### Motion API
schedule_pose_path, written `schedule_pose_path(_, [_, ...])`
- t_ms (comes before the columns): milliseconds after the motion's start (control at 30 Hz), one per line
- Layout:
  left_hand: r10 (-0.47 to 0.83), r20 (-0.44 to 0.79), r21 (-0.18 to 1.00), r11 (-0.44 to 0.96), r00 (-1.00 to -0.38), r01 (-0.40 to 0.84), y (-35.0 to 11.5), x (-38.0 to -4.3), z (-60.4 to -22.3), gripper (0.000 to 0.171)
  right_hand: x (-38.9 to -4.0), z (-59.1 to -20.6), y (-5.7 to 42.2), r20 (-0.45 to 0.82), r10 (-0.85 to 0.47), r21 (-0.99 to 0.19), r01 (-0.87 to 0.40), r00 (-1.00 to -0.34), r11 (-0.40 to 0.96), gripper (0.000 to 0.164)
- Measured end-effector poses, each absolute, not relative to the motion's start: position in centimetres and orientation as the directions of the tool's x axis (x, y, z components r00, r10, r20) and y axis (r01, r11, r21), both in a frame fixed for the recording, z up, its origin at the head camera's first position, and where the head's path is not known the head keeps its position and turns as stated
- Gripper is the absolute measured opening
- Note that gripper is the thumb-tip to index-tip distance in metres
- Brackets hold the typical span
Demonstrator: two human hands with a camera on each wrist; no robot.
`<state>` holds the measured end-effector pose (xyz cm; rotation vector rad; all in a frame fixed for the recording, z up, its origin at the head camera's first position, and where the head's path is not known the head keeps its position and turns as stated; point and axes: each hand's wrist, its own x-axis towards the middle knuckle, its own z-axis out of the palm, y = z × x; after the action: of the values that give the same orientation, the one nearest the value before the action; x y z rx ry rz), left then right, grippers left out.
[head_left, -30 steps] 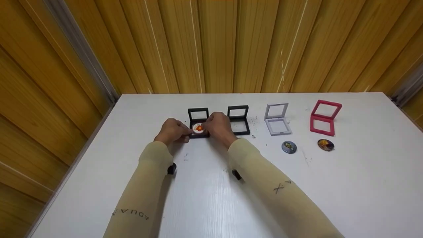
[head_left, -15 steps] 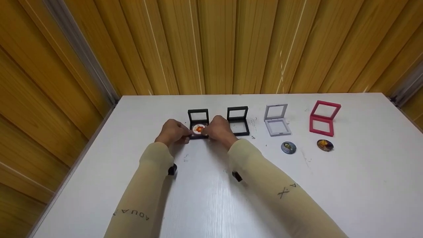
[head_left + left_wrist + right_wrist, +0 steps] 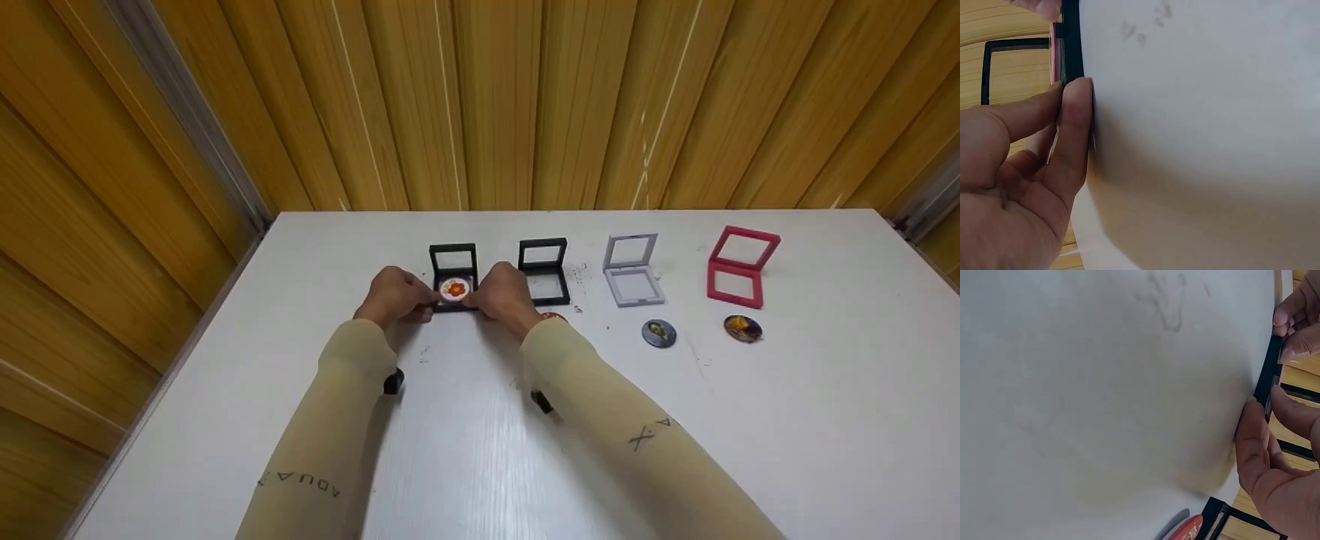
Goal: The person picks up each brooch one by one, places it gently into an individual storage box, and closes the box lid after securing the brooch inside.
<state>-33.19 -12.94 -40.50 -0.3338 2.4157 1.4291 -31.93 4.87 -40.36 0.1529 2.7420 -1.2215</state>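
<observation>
A round white badge with a red-orange flower [image 3: 454,289] lies in the base of the leftmost black display frame [image 3: 454,307], whose lid stands raised. My left hand [image 3: 394,294] pinches the frame's near left corner; in the left wrist view, thumb and fingers [image 3: 1076,104] bracket its black edge. At the near right corner, my right hand [image 3: 504,292] pinches the same frame, thumb above and fingers [image 3: 1252,433] along its side. Beside my right wrist, a red badge [image 3: 553,316] shows only partly, in front of a second black frame [image 3: 543,243] with its lid up.
Farther right stand a white display frame [image 3: 640,303] and a pink-red one [image 3: 735,265], both with raised lids. A blue-grey badge [image 3: 659,333] and a dark badge with yellow [image 3: 742,328] lie in front of them. Wood-patterned panels [image 3: 495,105] rise behind the white table [image 3: 465,450].
My right hand has shifted slightly right, off the flower badge, which now shows whole. The red badge has come into sight beside my right wrist. My left hand stays at the frame's corner.
</observation>
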Motion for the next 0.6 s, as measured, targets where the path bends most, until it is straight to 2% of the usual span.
schedule_pose_path(233, [-0.027,-0.385,0.809,0.471,-0.923,-0.351,-12.99,-33.18,-40.37,0.012,-32.04,-40.33,4.85,-0.175,0.053,-0.766,0.170,-0.983,0.619,0.020])
schedule_pose_path(467, [-0.042,-0.402,0.790,0.489,-0.915,-0.370,-12.97,-33.43,-40.49,0.014,-31.71,-40.11,4.77,-0.106,0.058,-0.696,0.116,-0.993,0.708,0.025])
schedule_pose_path(600, [-0.038,-0.409,0.794,0.478,-0.912,-0.376,-13.00,-33.32,-40.42,0.013,-31.73,-40.14,4.82,-0.108,0.063,-0.672,0.119,-0.992,0.731,0.029])
